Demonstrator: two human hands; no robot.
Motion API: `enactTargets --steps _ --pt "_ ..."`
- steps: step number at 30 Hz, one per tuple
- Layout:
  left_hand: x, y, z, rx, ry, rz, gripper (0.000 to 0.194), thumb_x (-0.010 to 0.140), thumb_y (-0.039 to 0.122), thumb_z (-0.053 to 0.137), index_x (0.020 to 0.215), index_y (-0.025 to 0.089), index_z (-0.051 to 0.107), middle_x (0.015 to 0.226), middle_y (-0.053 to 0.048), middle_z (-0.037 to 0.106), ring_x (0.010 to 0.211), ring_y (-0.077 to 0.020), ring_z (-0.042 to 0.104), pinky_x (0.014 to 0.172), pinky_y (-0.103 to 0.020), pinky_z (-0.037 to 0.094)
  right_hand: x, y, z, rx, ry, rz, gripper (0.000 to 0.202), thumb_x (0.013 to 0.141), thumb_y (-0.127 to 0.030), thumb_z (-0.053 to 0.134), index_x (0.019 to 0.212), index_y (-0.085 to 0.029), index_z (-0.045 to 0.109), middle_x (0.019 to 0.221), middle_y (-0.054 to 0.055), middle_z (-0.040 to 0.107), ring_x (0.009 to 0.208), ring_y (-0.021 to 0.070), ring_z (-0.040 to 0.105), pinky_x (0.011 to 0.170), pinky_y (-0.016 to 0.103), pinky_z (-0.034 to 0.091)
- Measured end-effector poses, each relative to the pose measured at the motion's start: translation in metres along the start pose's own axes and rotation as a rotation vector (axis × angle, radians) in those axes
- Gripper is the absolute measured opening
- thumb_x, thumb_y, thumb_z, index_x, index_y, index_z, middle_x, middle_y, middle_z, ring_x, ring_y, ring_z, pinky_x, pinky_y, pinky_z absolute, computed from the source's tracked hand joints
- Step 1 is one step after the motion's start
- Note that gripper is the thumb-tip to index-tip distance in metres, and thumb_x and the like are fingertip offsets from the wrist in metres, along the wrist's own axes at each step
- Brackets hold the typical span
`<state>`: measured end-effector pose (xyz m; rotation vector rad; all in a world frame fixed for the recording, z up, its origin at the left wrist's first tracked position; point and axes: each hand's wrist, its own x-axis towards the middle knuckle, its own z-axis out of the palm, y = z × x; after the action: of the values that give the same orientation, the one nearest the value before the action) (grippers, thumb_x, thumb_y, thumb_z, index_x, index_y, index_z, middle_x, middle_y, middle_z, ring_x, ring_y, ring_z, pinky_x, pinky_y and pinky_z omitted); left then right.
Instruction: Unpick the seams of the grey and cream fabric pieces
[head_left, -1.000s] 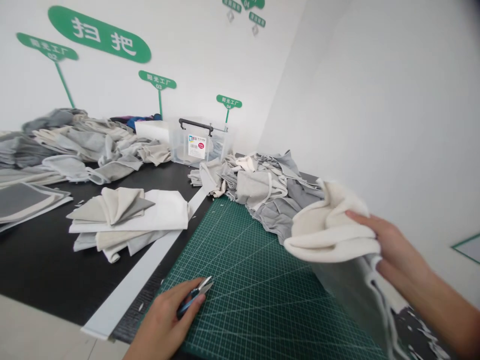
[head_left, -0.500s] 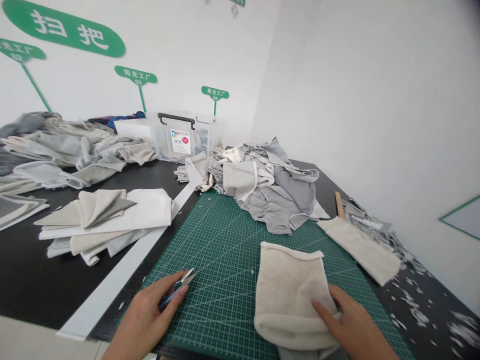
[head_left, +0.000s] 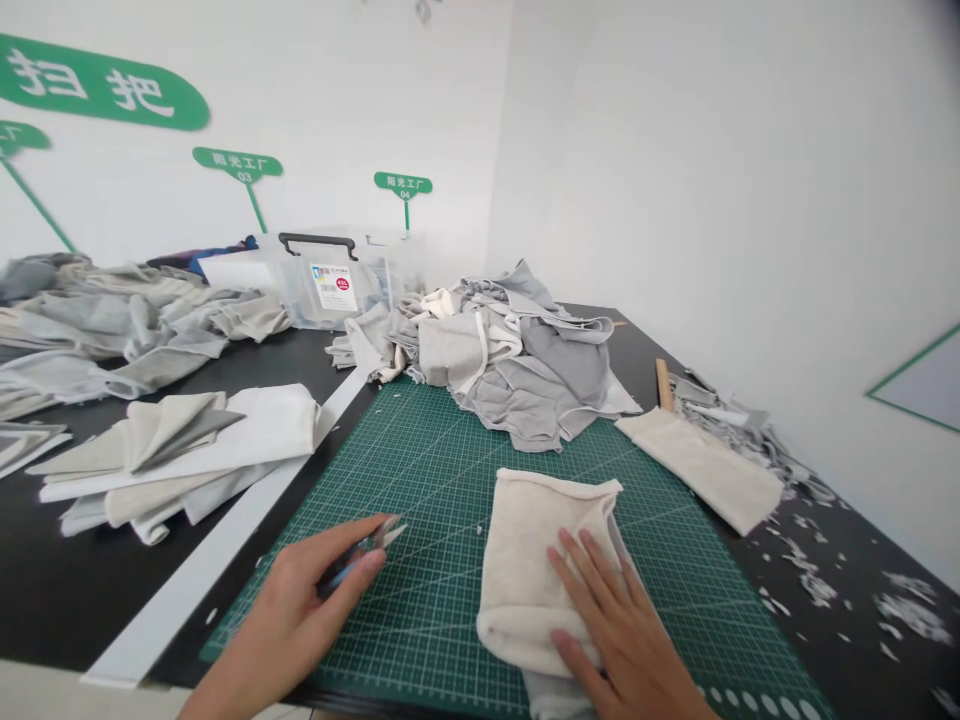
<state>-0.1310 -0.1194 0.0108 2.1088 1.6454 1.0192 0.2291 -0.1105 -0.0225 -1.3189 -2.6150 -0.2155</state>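
My left hand [head_left: 304, 600] is closed on a small pair of thread snips [head_left: 364, 555], whose blades point right above the green cutting mat [head_left: 420, 590]. Flat on a folded cream cloth [head_left: 525, 540], my right hand [head_left: 611, 610] has its fingers spread. That cloth lies on the mat with a rolled upper edge and a folded lower band. A piece of grey fabric [head_left: 551, 692] shows beneath its lower end.
Grey and cream cloths [head_left: 540, 370] are heaped at the mat's far end. Stacked cloths [head_left: 195, 450] and a larger pile [head_left: 112, 320] lie left. Behind stands a clear bin [head_left: 300, 290]. At right are a cream cloth [head_left: 705, 465], a wooden strip [head_left: 664, 385] and scraps [head_left: 810, 580].
My right hand has gone from gripping the cloth's right edge to lying flat on top of it. The snips' blades are closer together. The whole view has shifted slightly to the right.
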Motion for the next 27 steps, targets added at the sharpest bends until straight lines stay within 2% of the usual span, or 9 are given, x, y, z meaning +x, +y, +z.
enactTargets --steps 2,5,7,9,13,15,18,23,27 --pt "0.021 0.031 0.006 -0.012 -0.092 0.096 0.033 0.090 0.039 0.054 0.120 0.027 0.063 0.114 -0.003 0.069 0.099 -0.0209 0.066 0.086 -0.031 0.055 0.004 0.001 0.004 0.021 -0.021 0.015 0.068 0.091 -0.044 0.045 0.150 -0.024 0.018 0.154 0.007 0.023 0.139 0.0371 0.026 0.101 0.060 0.039" --pt "0.056 0.070 0.025 -0.005 -0.140 0.199 0.033 0.091 0.040 0.053 0.121 0.029 0.062 0.112 -0.001 0.069 0.094 -0.0188 0.067 0.085 -0.032 0.054 0.021 -0.003 0.007 0.084 -0.034 0.040 0.064 0.093 -0.045 0.041 0.149 -0.023 0.021 0.155 0.008 0.020 0.141 0.0368 0.022 0.103 0.062 0.035" --pt "0.078 0.088 0.038 -0.029 -0.204 0.268 0.032 0.093 0.038 0.051 0.120 0.027 0.061 0.113 -0.001 0.069 0.096 -0.0176 0.066 0.084 -0.030 0.053 0.034 -0.009 0.007 0.135 -0.044 0.061 0.062 0.094 -0.046 0.038 0.149 -0.023 0.021 0.155 0.009 0.019 0.141 0.0361 0.020 0.105 0.062 0.033" --pt "0.097 0.097 0.050 -0.027 -0.238 0.327 0.031 0.094 0.037 0.048 0.120 0.024 0.061 0.113 -0.002 0.068 0.101 -0.0183 0.064 0.088 -0.031 0.050 0.044 -0.014 0.004 0.184 -0.054 0.073 0.063 0.094 -0.048 0.037 0.149 -0.022 0.021 0.154 0.010 0.021 0.141 0.0358 0.021 0.105 0.061 0.032" --pt "0.121 0.097 0.067 0.088 -0.297 0.372 0.031 0.094 0.034 0.047 0.120 0.022 0.060 0.108 -0.004 0.069 0.096 -0.0215 0.065 0.084 -0.034 0.050 0.052 -0.007 -0.013 0.227 -0.019 0.124 0.053 0.094 -0.048 0.039 0.141 -0.023 0.040 0.145 0.012 0.043 0.135 0.0342 0.037 0.107 0.062 0.029" --pt "0.127 0.092 0.076 0.139 -0.332 0.396 0.030 0.094 0.033 0.048 0.118 0.021 0.062 0.101 -0.004 0.071 0.090 -0.0220 0.065 0.080 -0.033 0.050 0.055 0.007 -0.023 0.217 0.047 0.152 0.043 0.095 -0.042 0.041 0.132 -0.024 0.052 0.136 0.011 0.054 0.129 0.0320 0.044 0.109 0.063 0.023" --pt "0.132 0.087 0.090 0.153 -0.389 0.448 0.028 0.095 0.031 0.045 0.113 0.020 0.064 0.093 -0.005 0.071 0.085 -0.0210 0.066 0.077 -0.031 0.049 0.064 0.034 -0.028 0.240 0.139 0.120 0.034 0.094 -0.030 0.043 0.123 -0.023 0.059 0.131 0.009 0.058 0.126 0.0268 0.049 0.111 0.058 0.024" --pt "0.133 0.074 0.104 0.124 -0.446 0.456 0.030 0.098 0.029 0.039 0.109 0.021 0.065 0.092 -0.006 0.070 0.085 -0.0198 0.066 0.078 -0.030 0.048 0.070 0.062 0.001 0.321 0.161 0.135 0.034 0.092 -0.022 0.044 0.124 -0.017 0.057 0.129 0.009 0.060 0.123 0.0230 0.052 0.109 0.050 0.035" --pt "0.127 0.055 0.105 0.136 -0.455 0.367 0.033 0.097 0.034 0.041 0.124 0.023 0.057 0.108 -0.006 0.067 0.093 -0.0223 0.064 0.083 -0.035 0.048 0.062 0.066 0.024 0.391 0.104 0.157 0.037 0.092 -0.026 0.047 0.127 -0.019 0.054 0.131 0.009 0.058 0.124 0.0244 0.052 0.107 0.050 0.039"
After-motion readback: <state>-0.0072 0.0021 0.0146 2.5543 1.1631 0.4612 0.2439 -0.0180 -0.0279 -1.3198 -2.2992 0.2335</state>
